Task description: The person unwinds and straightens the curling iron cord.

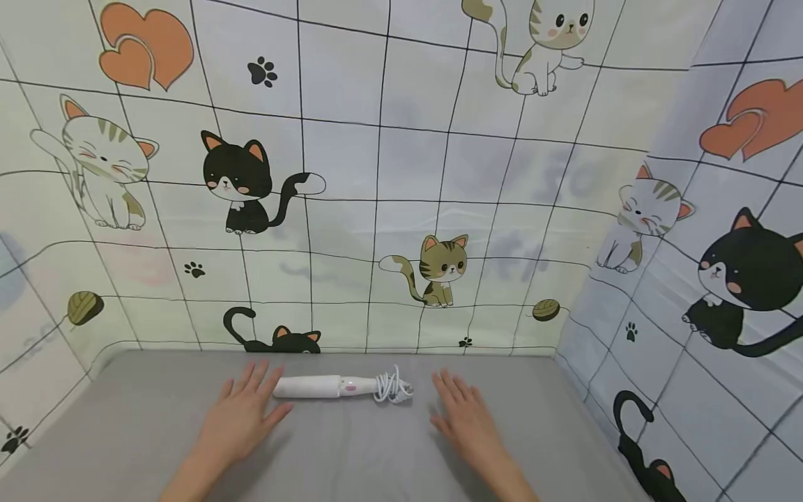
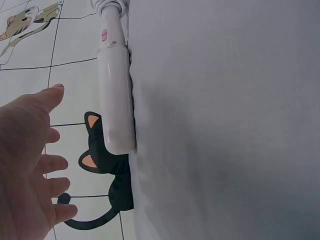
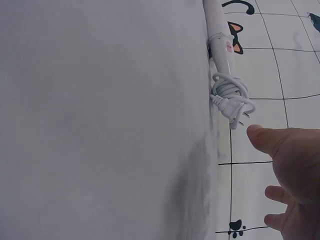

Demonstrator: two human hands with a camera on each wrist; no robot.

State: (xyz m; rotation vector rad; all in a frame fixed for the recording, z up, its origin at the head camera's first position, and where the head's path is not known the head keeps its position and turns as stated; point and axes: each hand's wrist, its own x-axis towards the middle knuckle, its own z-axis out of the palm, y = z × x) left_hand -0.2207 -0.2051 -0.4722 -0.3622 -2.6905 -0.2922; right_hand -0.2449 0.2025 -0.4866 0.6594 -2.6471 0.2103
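My empty fingers (image 1: 269,386) spread wide at eight and four o'clock from the white corded wand (image 1: 339,387); seemingly pre-grasp, next calling for a grip

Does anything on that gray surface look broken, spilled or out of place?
No, nothing stands out. The white wand lies on the gray surface between the left hand and the right hand, its cord bundled at one end with the plug showing. I see no spill or damage.
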